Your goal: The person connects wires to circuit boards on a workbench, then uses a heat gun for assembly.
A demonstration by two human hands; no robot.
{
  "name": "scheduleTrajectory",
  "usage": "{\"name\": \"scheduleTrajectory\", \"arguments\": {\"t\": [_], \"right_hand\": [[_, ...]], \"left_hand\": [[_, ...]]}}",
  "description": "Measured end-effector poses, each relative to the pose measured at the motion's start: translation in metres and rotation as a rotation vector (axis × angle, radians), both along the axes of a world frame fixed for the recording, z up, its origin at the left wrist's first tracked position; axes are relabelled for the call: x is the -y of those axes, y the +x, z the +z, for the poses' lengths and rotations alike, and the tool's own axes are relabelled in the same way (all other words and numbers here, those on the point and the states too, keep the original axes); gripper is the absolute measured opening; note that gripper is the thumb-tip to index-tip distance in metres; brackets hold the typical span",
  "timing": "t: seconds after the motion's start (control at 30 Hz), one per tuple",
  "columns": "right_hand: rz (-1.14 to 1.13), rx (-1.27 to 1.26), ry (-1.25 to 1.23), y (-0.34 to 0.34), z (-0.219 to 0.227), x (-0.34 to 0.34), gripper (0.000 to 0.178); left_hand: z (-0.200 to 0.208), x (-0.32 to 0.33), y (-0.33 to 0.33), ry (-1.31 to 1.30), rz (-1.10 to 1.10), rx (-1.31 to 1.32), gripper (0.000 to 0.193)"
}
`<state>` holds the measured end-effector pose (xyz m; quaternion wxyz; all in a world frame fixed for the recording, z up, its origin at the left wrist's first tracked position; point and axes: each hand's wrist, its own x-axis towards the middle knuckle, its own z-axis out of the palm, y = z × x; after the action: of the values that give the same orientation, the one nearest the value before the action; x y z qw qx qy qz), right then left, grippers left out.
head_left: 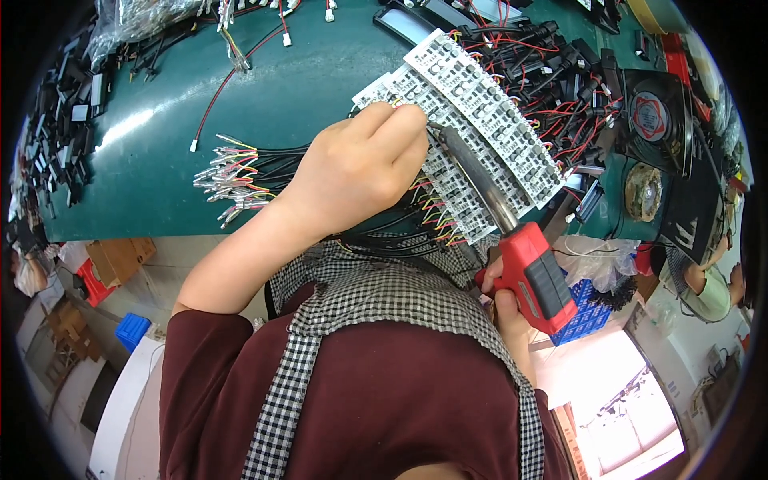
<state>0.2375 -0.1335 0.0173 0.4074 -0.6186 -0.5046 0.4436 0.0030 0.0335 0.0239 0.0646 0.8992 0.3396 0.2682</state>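
My left hand (364,160) is closed in a pinch over the left part of white circuit boards (488,120), which lie in slanting rows on the table. What its fingertips hold is hidden. In my right hand (506,304) is a red and black soldering gun (538,280). Its long metal barrel (480,176) points up and left, its tip close to my left fingertips over the boards. Black cables (276,164) with stripped, coloured wire ends pass beneath my left wrist and forearm. Red and yellow wires (436,212) run along the boards' near edge.
A tangle of black connectors and red wires (560,72) is heaped beyond the boards. At the right stand a black fan (652,116) and a roll of tape (642,192). Black parts (76,120) are piled along the green table's (160,104) left side. A blue crate (584,312) sits below.
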Motion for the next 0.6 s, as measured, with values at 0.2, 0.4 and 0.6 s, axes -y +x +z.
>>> {"name": "scheduleTrajectory", "arguments": {"t": [0.2,0.4,0.6], "right_hand": [[0.01,0.077,0.049,0.004,-0.008,0.004,0.051],[-0.124,-0.264,-0.102,-0.012,0.015,-0.007,0.055],[-0.02,-0.039,0.029,-0.001,0.0,0.0,0.048]], "left_hand": [[0.004,-0.001,0.001,-0.009,-0.009,-0.051,0.029],[0.003,-0.002,0.0,-0.027,-0.01,-0.08,0.029],[0.004,-0.001,0.001,-0.031,-0.013,-0.071,0.028]]}}
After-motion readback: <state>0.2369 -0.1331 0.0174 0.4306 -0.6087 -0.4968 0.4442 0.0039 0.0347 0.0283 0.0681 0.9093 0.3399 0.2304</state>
